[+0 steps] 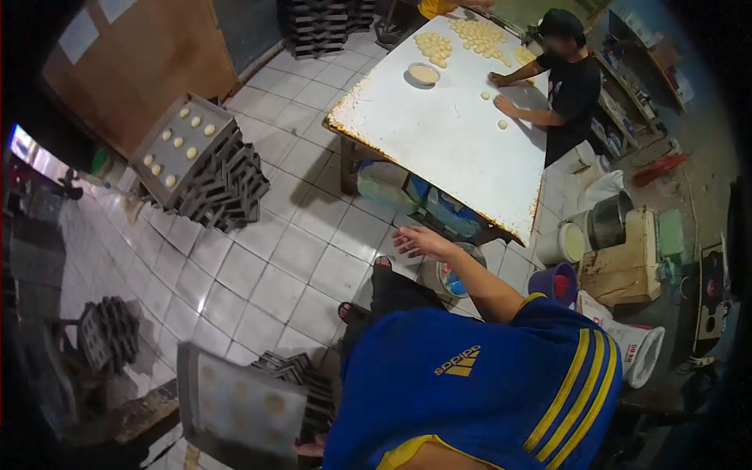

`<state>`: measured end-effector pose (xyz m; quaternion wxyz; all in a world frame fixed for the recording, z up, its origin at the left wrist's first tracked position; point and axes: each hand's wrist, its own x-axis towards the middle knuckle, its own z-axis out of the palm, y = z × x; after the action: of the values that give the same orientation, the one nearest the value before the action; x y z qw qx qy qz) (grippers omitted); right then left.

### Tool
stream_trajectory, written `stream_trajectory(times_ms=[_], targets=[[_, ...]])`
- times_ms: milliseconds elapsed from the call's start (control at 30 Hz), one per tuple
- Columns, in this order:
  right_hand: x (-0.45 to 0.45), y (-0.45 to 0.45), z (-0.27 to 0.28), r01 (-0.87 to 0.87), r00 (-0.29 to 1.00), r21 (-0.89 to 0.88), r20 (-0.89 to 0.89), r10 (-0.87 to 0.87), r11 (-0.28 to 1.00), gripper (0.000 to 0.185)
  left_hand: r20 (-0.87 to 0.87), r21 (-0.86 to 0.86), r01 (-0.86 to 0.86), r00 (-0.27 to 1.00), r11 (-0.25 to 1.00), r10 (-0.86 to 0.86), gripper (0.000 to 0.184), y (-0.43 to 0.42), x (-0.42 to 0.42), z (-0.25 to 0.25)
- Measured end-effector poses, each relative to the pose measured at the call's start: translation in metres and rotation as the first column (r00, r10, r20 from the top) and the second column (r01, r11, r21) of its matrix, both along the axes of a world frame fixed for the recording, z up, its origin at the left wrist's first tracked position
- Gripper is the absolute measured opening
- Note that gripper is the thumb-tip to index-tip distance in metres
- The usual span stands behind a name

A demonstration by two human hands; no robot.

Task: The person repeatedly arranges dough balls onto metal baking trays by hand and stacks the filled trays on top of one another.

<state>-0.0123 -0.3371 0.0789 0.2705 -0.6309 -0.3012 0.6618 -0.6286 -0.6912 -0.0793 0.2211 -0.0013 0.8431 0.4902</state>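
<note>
My right hand (423, 243) hangs in the air below the near edge of the white-topped table (462, 184), holding nothing, its fingers apart. At the bottom, my left hand (310, 447) grips the edge of a grey metal tray (251, 411); much of this hand is out of sight. Faint, blurred round shapes show on the tray. Beside it is a stack of dark trays or racks (301, 376), partly hidden by my blue shirt.
A tray of dough balls (178, 142) tops a crisscross stack of dark trays (227, 184). A co-worker (568, 82) handles dough at the table, where several dough balls (478, 37) and a bowl (424, 74) sit. Buckets (572, 241) and a sack (627, 333) stand right.
</note>
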Motion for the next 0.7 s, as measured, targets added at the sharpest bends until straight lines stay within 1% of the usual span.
stream_trajectory(times_ms=[67, 133, 167, 200, 233, 267, 300, 333, 367, 400, 433, 467, 500, 533, 567, 600, 633, 667, 700], targets=[[-0.002, 0.004, -0.002, 0.035, 0.996, 0.029, -0.089, -0.032, 0.999, 0.058, 0.008, 0.103, 0.06, 0.998, 0.993, -0.061, 0.044, 0.011, 0.003, 0.022], [0.006, 0.023, -0.006, 0.036, 0.994, 0.071, -0.104, -0.028, 0.997, 0.059, 0.005, 0.258, 0.185, 0.981, 0.948, -0.193, 0.045, 0.043, -0.006, 0.044], [0.014, 0.034, -0.005, 0.045, 0.996, 0.143, -0.086, -0.033, 0.989, 0.06, -0.005, 0.355, 0.263, 0.96, 0.897, -0.28, 0.045, 0.072, -0.016, 0.054], [0.021, 0.04, -0.003, 0.067, 0.996, 0.206, -0.072, -0.054, 0.976, 0.061, -0.031, 0.455, 0.364, 0.919, 0.813, -0.393, 0.045, 0.112, -0.026, 0.069], [0.028, 0.048, 0.007, 0.117, 0.992, 0.249, -0.072, -0.102, 0.961, 0.064, 0.14, 0.422, 0.334, 0.895, 0.843, -0.425, 0.041, 0.178, -0.004, 0.118], [0.042, 0.056, 0.013, 0.14, 0.988, 0.25, -0.093, -0.12, 0.958, 0.064, 0.061, 0.321, 0.443, 0.872, 0.837, -0.485, 0.041, 0.227, -0.017, 0.11], [0.064, 0.063, 0.017, 0.199, 0.978, 0.307, -0.123, -0.168, 0.931, 0.066, 0.14, 0.64, 0.432, 0.748, 0.635, -0.649, 0.04, 0.286, 0.036, 0.167], [0.083, 0.066, 0.022, 0.258, 0.964, 0.361, -0.155, -0.215, 0.896, 0.069, 0.189, 0.605, 0.43, 0.74, 0.67, -0.645, 0.039, 0.336, 0.0, 0.123], [0.098, 0.063, 0.037, 0.325, 0.938, 0.31, -0.224, -0.264, 0.893, 0.07, 0.253, 0.606, 0.46, 0.662, 0.649, -0.706, 0.034, 0.395, 0.027, 0.139], [0.114, 0.06, 0.048, 0.387, 0.905, 0.255, -0.29, -0.312, 0.886, 0.072, 0.286, 0.609, 0.477, 0.613, 0.634, -0.737, 0.019, 0.45, 0.061, 0.156], [0.14, 0.057, 0.047, 0.393, 0.885, 0.233, -0.36, -0.297, 0.89, 0.073, 0.187, 0.608, 0.595, 0.536, 0.526, -0.823, 0.024, 0.501, 0.091, 0.152], [0.157, 0.052, 0.05, 0.408, 0.877, 0.237, -0.37, -0.306, 0.882, 0.073, 0.27, 0.56, 0.662, 0.422, 0.498, -0.865, 0.025, 0.542, 0.153, 0.184], [0.169, 0.043, 0.058, 0.476, 0.839, 0.164, -0.38, -0.39, 0.864, 0.074, 0.228, 0.587, 0.725, 0.279, 0.36, -0.933, 0.029, 0.587, 0.184, 0.166], [0.184, 0.034, 0.058, 0.54, 0.794, 0.09, -0.384, -0.471, 0.837, 0.075, 0.205, 0.533, 0.8, 0.196, 0.277, -0.959, 0.027, 0.614, 0.245, 0.191], [0.208, 0.026, 0.038, 0.595, 0.789, 0.148, -0.29, -0.541, 0.79, 0.077, 0.194, 0.477, 0.858, 0.107, 0.189, -0.975, 0.025, 0.632, 0.318, 0.211], [0.234, 0.017, 0.016, 0.64, 0.768, 0.21, -0.196, -0.61, 0.739, 0.078, 0.154, 0.401, 0.915, -0.011, 0.052, -0.988, 0.025, 0.659, 0.367, 0.201], [0.255, 0.006, 0.007, 0.715, 0.694, 0.159, -0.274, -0.666, 0.68, 0.078, 0.124, 0.316, 0.945, -0.134, -0.089, -0.983, 0.026, 0.687, 0.413, 0.182], [0.277, -0.004, 0.0, 0.768, 0.624, 0.103, -0.342, -0.702, 0.632, 0.078, 0.114, 0.333, 0.932, -0.192, -0.145, -0.975, 0.027, 0.705, 0.46, 0.155], [0.297, -0.014, -0.007, 0.824, 0.546, 0.045, -0.327, -0.771, 0.564, 0.077, 0.092, 0.185, 0.943, -0.296, -0.275, -0.951, 0.035, 0.72, 0.503, 0.138]])
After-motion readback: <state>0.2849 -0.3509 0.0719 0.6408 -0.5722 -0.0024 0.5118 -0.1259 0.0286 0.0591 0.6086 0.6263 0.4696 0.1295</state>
